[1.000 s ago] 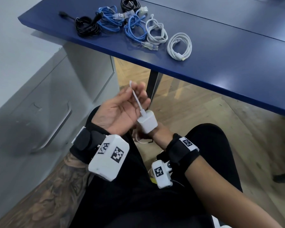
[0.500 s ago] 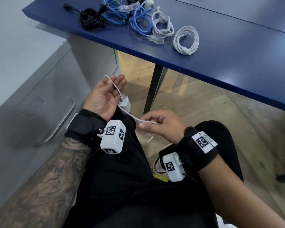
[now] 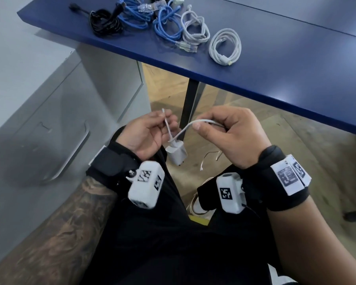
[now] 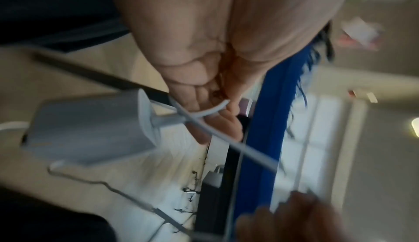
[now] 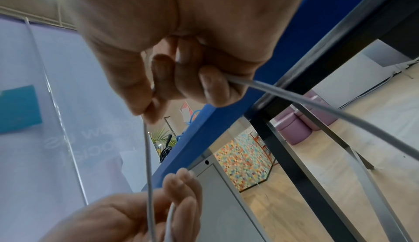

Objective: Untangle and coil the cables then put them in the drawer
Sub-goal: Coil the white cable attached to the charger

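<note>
Over my lap, my left hand (image 3: 152, 132) pinches a thin white cable (image 3: 167, 125) just above its white charger block (image 3: 176, 154), which hangs below the fingers. My right hand (image 3: 224, 130) grips the same cable (image 5: 317, 106) in a curled fist a short way to the right, with a loop of it arching between the hands. The loose tail hangs toward the floor with its plug (image 3: 201, 168). The left wrist view shows the charger block (image 4: 90, 131) and the cable across the left hand's fingers (image 4: 213, 124). The grey drawer (image 3: 56, 145) at my left is closed.
On the blue table (image 3: 275, 68) ahead lie a coiled white cable (image 3: 225, 48), a looser white cable (image 3: 195, 30), blue network cables (image 3: 152, 19) and a black cable bundle (image 3: 105, 21). A black table leg (image 3: 188, 105) stands beyond my hands. Wooden floor lies below.
My right hand has risen and closed in toward the left, sliding along the cable and forming a short arch. The left hand has moved slightly right; the charger block now hangs lower.
</note>
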A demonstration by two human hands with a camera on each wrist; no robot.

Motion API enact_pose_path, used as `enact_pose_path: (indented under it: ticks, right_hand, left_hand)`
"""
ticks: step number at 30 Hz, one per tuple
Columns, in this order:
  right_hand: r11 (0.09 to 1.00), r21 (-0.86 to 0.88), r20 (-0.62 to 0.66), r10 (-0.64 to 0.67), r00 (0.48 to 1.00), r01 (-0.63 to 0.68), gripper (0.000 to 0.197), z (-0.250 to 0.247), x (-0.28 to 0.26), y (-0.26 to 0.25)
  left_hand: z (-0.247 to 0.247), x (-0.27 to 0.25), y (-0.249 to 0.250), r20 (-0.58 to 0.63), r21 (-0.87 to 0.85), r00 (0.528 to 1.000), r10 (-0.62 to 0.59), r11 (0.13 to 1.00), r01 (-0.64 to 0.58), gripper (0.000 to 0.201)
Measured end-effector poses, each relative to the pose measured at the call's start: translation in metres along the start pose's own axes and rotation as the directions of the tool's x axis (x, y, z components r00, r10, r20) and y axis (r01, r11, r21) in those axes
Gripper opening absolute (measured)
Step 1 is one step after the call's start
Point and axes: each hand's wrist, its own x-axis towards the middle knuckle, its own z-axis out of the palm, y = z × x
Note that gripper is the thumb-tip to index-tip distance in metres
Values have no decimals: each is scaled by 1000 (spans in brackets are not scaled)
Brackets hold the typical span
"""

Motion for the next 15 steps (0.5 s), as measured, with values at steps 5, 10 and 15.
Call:
enact_pose_path:
  ticks: [5, 10, 15]
  right_hand:
    - [1000, 7, -142, 25, 990, -25, 10, -3, 6, 10]
    - [980, 134, -192, 174, 966, -150, 7, 5, 9, 39]
    - [956, 254, -186, 197, 963, -147, 4, 13, 7, 51]
  left_hand:
    - [38, -17, -25, 179, 449, 984, 15, 889, -95, 24]
    - [45, -26, -23, 163, 438, 986, -28, 898, -47, 36]
    - [43, -28, -17, 236, 438, 959, -159, 898, 41, 28]
